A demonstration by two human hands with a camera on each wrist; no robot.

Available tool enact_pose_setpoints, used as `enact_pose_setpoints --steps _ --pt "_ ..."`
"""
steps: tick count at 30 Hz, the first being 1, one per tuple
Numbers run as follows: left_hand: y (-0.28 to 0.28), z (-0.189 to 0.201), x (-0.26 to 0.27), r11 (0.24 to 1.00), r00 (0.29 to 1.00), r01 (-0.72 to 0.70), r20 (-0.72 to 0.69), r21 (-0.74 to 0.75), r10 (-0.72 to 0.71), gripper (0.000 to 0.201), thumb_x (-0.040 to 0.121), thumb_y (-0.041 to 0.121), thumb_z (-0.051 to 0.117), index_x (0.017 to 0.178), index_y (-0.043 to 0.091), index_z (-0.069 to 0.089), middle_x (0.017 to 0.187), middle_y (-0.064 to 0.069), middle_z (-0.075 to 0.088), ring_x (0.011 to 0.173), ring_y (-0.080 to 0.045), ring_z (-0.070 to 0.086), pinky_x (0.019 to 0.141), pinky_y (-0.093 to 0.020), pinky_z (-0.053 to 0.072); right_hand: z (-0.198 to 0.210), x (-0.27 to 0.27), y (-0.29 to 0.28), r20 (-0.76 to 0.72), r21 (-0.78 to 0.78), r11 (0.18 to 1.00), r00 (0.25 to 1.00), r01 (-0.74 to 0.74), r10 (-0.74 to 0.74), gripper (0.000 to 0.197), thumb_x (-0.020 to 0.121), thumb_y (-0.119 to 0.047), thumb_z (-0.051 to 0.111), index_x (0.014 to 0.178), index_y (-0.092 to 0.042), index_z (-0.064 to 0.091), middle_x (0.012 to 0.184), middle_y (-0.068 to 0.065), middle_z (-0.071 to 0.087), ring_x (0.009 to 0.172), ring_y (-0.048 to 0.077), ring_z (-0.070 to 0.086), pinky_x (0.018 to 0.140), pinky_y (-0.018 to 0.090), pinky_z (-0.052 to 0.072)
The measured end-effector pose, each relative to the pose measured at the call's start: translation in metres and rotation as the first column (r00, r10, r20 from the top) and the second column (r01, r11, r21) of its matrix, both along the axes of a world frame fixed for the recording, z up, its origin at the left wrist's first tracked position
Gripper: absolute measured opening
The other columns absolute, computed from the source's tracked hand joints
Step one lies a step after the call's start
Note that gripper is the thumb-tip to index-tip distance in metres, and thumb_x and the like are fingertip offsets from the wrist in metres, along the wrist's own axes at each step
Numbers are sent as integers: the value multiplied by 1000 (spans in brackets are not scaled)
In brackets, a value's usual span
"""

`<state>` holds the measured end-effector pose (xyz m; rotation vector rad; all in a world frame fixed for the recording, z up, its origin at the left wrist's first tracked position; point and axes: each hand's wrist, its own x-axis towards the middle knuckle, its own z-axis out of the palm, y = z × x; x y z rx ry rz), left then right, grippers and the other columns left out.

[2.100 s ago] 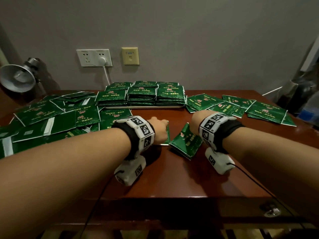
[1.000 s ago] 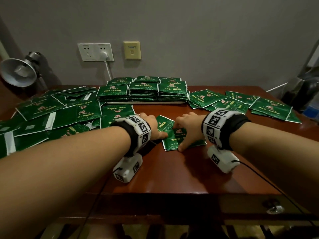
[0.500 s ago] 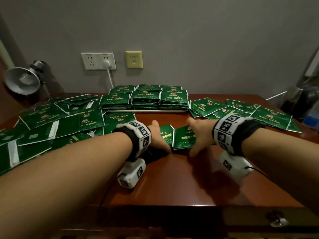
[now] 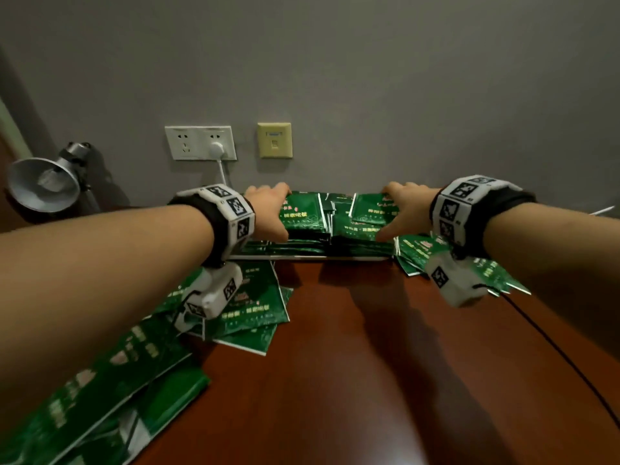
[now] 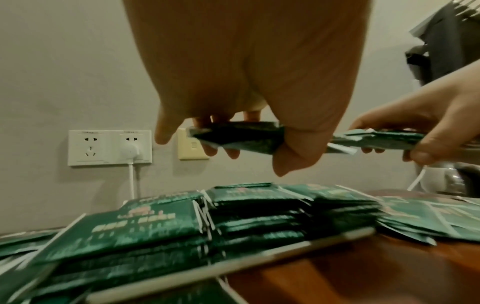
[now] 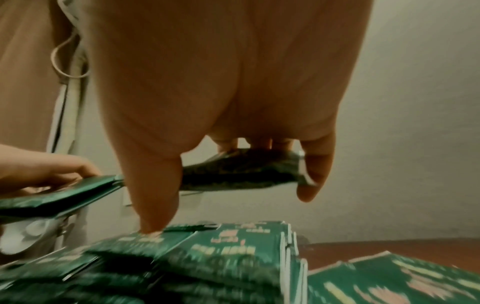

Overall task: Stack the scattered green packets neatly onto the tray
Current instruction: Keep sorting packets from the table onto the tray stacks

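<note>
Stacks of green packets [image 4: 302, 245] fill the flat tray [image 4: 318, 257] at the back of the table. Both hands hover just above them. My left hand [image 4: 268, 209] grips a small bundle of green packets [image 4: 298, 209] from above, thumb on the near edge; in the left wrist view that bundle [image 5: 239, 137] hangs clear above the stacks [image 5: 161, 222]. My right hand [image 4: 404, 209] holds a second bundle [image 4: 372, 209] the same way. In the right wrist view this bundle [image 6: 239, 172] is pinched between thumb and fingers, and the thumb tip touches the top stack [image 6: 228, 242].
Loose green packets lie scattered on the table at the left [image 4: 248, 310] and the right [image 4: 419, 253] of the tray. A desk lamp [image 4: 43, 186] stands at the far left. A wall socket [image 4: 200, 142] with a plugged cable is behind the tray.
Both hands gathered packets at the table's middle, lifted them and carried them forward; they now hold them over the tray's stacks.
</note>
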<state>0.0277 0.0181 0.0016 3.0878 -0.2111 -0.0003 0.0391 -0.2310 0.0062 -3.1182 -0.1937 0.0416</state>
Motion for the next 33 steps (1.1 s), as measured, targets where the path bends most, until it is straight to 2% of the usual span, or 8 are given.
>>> enact_pose_setpoints --steps 3,9,13,18,21,25,28,33 --pt "5 12 44 1000 1000 -5 -17 -21 5 80 78 28 73 143 15 29 132 -14 50 117 -33 49 93 -40 46 12 45 4 -26 28 999 999 29 -29 93 73 -50 77 144 -11 31 135 12 52 116 30 54 83 33 42" --pt "3 19 133 997 1000 0 -12 -74 -1 83 78 28 78 145 11 31 138 -11 49 120 -29 52 96 -36 46 22 129 14 -75 -36 999 997 22 -25 91 77 -51 74 146 -9 30 136 11 51 118 29 53 97 38 44" --pt "-1 8 183 999 1000 4 -27 -44 -5 82 80 26 76 146 11 30 142 -11 47 124 -29 50 100 -38 45 8 176 23 -105 -40 999 994 -34 30 90 79 -49 74 147 -11 29 141 10 47 122 29 50 100 38 42" --pt "-7 -7 226 998 996 40 -85 47 -36 76 81 24 75 144 13 34 137 -11 50 117 -30 53 93 -38 47 -24 217 30 -168 -26 998 984 -63 58 96 77 -53 73 149 -14 25 146 9 42 128 29 47 105 39 39" --pt "-11 -15 237 997 987 43 -159 65 -32 82 80 21 76 147 17 29 142 -9 47 118 -29 53 89 -36 49 -32 227 30 -172 -7 997 983 -72 70 96 74 -55 74 148 -15 28 147 8 42 130 29 45 107 39 37" --pt "-16 -17 235 999 988 9 -154 51 -1 95 79 15 77 153 23 19 150 -9 39 126 -30 48 98 -38 47 -28 223 25 -191 50 996 979 -68 76 91 75 -56 72 148 -21 29 146 5 44 127 29 48 102 43 44" --pt "-20 -4 225 1000 997 -5 -79 3 5 92 80 -1 70 154 21 19 150 -11 38 129 -31 46 95 -35 45 -18 207 17 -148 46 995 985 -85 91 82 80 -56 66 147 -23 31 144 0 47 125 25 50 104 41 42" --pt "-40 17 181 998 998 60 -10 14 -60 76 84 0 60 151 19 27 143 -12 45 123 -31 50 89 -34 47 -4 162 -12 -128 34 998 990 -59 63 75 84 -50 67 146 -24 34 142 -1 49 125 25 50 106 38 39"
